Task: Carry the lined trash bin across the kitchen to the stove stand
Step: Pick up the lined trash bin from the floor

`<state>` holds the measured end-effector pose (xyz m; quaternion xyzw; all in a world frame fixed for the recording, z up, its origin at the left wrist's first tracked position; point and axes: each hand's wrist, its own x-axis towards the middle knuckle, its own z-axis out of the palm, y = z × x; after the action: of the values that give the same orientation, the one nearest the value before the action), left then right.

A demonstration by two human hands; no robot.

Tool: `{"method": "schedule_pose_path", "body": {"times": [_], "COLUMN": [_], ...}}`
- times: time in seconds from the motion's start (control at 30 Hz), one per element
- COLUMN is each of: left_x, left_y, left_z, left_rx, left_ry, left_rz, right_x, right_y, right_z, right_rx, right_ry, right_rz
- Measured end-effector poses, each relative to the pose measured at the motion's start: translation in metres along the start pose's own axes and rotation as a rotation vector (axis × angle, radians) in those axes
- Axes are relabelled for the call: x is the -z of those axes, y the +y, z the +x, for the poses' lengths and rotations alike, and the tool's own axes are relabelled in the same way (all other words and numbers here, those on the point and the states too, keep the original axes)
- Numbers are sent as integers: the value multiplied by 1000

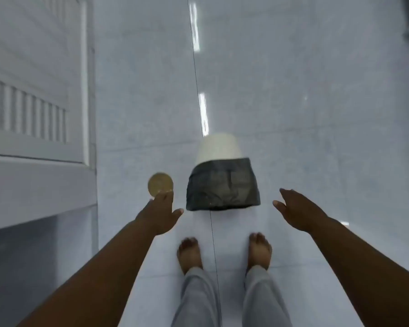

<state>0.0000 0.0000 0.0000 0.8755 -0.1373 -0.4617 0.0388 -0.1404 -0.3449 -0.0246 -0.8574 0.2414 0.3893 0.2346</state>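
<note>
The trash bin [219,148] is a cream, tapered tub standing on the pale tiled floor just ahead of my bare feet. A black bag liner [222,185] is folded over its rim and hangs down its near side. My left hand [159,214] reaches toward the bin's left side with fingers spread, holding nothing and a short gap away from it. To the right of the bin my right hand [298,208] is also open, palm turned inward, a little apart from the liner.
A white louvred cabinet door [40,95] and its plinth run along the left side. A small round yellowish disc [160,184] lies on the floor just left of the bin, beyond my left fingertips. Glossy floor tiles [316,102] stretch ahead and to the right.
</note>
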Motion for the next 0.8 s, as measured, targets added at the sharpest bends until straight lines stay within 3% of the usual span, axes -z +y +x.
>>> {"method": "schedule_pose_path", "body": {"times": [0.13,0.33,0.6,0.8], "left_x": [-71,-144,-177,-143], "left_y": [-15,-18,-16,-14], "left_z": [57,109,123,100], "left_rx": [27,33,70,91], "left_ry": [-106,-141,-63,179], "left_rz": [-28,-205,-343,-385], "right_x": [-85,-155,-182,-127], "right_y": [28,36,35,-4], "right_z": [48,104,111,84], "right_rx": [-34,-44,28,44], "right_ry": [-123,-89,249,453], "right_rz": [-22,59,178,301]}}
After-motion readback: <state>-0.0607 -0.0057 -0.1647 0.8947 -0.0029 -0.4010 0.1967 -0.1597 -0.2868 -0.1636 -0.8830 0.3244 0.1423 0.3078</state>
